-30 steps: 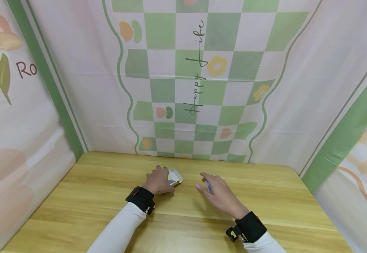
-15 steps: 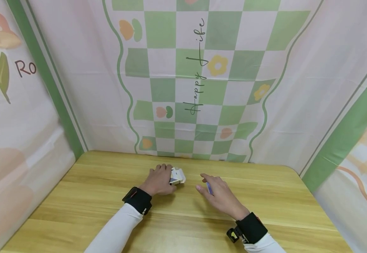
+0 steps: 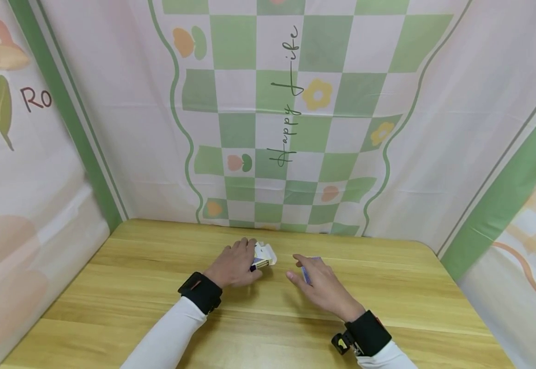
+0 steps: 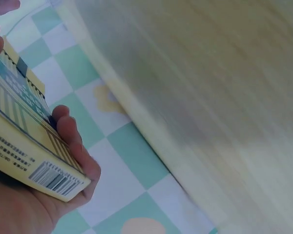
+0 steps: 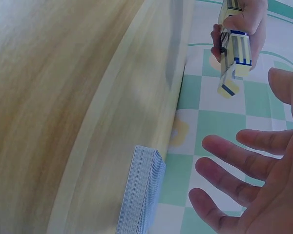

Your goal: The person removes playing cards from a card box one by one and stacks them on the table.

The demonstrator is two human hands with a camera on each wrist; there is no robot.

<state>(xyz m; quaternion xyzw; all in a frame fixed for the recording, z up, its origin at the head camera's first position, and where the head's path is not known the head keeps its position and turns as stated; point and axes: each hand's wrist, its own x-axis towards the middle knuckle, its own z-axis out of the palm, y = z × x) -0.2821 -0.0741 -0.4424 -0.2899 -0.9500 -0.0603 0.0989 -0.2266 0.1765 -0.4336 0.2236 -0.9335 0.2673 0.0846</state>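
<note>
My left hand grips a playing-card box, its end flap standing open toward the right. In the left wrist view, fingers curl round both sides of the box, and a barcode shows on its near edge. A deck of cards with blue patterned backs is partly hidden under my right hand in the head view. From the right wrist, the deck appears on the table, apart from the spread fingers of the right hand. The box also shows there, in the left hand.
Both hands are over a wooden table. A green and white checked cloth hangs behind its back edge, and printed cloths flank both sides.
My left hand has moved slightly to the right with the box. The right hand has stayed nearly in place, and more of the blue deck now shows beyond its fingers.
</note>
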